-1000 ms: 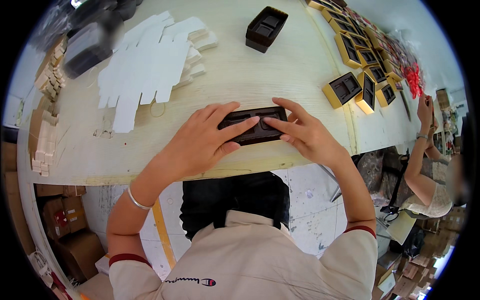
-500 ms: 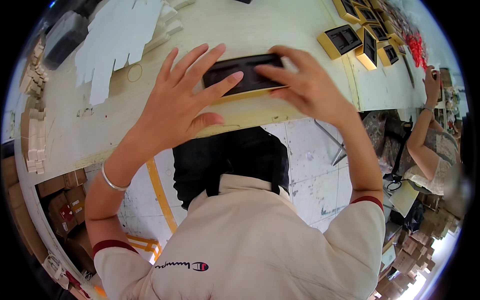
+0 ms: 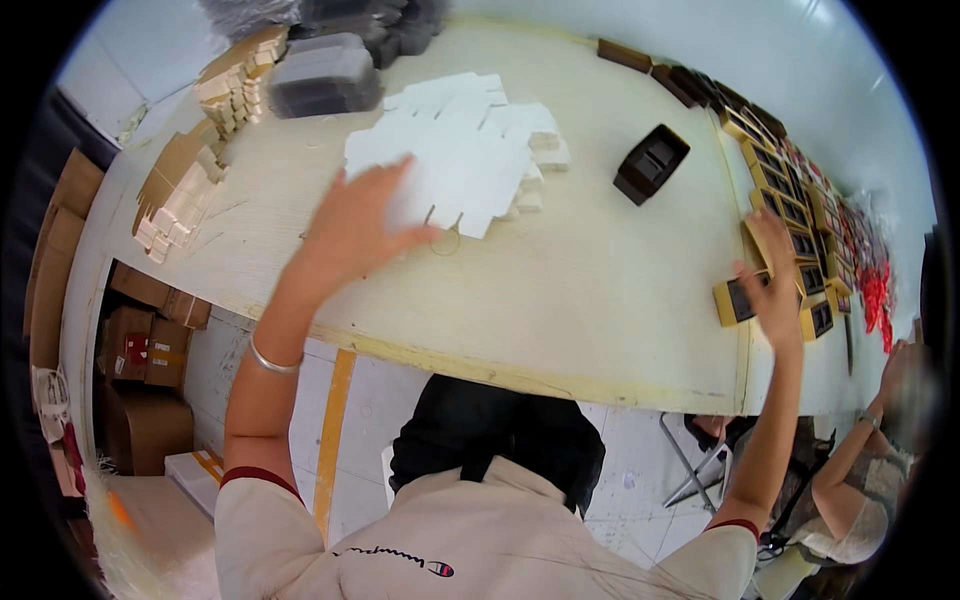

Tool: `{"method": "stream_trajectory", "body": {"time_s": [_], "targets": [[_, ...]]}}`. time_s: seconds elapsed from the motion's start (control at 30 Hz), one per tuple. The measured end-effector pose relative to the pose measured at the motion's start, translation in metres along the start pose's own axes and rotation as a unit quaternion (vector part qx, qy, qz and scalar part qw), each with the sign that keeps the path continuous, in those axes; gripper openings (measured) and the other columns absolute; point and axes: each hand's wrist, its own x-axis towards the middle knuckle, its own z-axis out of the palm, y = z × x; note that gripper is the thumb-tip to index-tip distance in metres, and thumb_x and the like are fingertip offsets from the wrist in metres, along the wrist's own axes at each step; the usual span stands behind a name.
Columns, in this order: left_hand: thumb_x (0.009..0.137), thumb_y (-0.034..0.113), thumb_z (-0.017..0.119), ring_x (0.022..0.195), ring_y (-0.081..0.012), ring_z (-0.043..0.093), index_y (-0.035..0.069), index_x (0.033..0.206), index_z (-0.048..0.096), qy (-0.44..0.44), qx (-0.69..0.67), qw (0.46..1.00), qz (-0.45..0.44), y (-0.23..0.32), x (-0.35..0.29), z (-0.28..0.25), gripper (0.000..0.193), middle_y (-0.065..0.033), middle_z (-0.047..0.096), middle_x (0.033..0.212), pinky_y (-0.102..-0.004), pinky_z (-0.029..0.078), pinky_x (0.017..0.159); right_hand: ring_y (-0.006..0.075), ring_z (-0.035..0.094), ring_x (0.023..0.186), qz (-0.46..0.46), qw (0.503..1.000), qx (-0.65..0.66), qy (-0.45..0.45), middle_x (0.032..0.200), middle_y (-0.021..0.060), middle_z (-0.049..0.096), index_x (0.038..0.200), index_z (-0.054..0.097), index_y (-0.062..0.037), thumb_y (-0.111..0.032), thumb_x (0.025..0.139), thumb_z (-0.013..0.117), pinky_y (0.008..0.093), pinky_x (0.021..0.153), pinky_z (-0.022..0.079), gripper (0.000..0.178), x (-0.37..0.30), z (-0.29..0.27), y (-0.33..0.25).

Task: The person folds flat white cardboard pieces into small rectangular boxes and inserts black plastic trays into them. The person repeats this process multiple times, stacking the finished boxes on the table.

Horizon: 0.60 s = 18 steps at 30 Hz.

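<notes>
My left hand is slightly blurred, its fingers spread and holding nothing. It reaches over the near left edge of a stack of flat white die-cut cardboard sheets; whether it touches them I cannot tell. Far to the right, my right hand is open, with thumb and fingers apart, beside a gold box with a black insert. Its fingers partly cover other gold boxes grouped there, and contact with them is unclear. A dark open box stands alone, right of the white sheets.
Folded cardboard pieces are stacked at the left edge of the table. Dark plastic trays sit at the back left. Red items lie beyond the gold boxes. At the lower right, another person's arm shows.
My hands were together over a gold box with a black insert at the near edge. They have parted, left toward the white sheets, right to the gold boxes. The view has shifted.
</notes>
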Motion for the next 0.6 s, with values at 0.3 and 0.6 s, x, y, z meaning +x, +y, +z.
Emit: {"method": "stream_trajectory", "body": {"time_s": [0.3, 0.6], "targets": [[0.083, 0.004, 0.059, 0.097, -0.0300, 0.065, 0.003, 0.112, 0.064, 0.119, 0.011, 0.991, 0.059, 0.018, -0.008, -0.006, 0.030, -0.0159, 0.068, 0.104, -0.0358, 0.052, 0.086, 0.0371, 0.048, 0.123, -0.067, 0.993, 0.095, -0.030, 0.137, 0.0191, 0.047, 0.123, 0.058, -0.0065, -0.012, 0.074, 0.075, 0.0418, 0.100, 0.042, 0.052, -0.003, 0.037, -0.098], [0.074, 0.004, 0.068, 0.085, -0.0223, 0.066, 0.005, 0.091, 0.069, 0.286, -0.012, 0.847, 0.448, 0.088, -0.046, 0.023, 0.017, -0.0060, 0.070, 0.094, -0.0328, 0.057, 0.073, 0.0222, 0.058, 0.078, -0.288, 0.911, -0.126, 0.268, 0.087, 0.0058, 0.066, 0.088, 0.064, -0.0086, -0.007, 0.062, 0.072, 0.0320, 0.070, 0.033, 0.027, -0.050, 0.030, -0.142]]}}
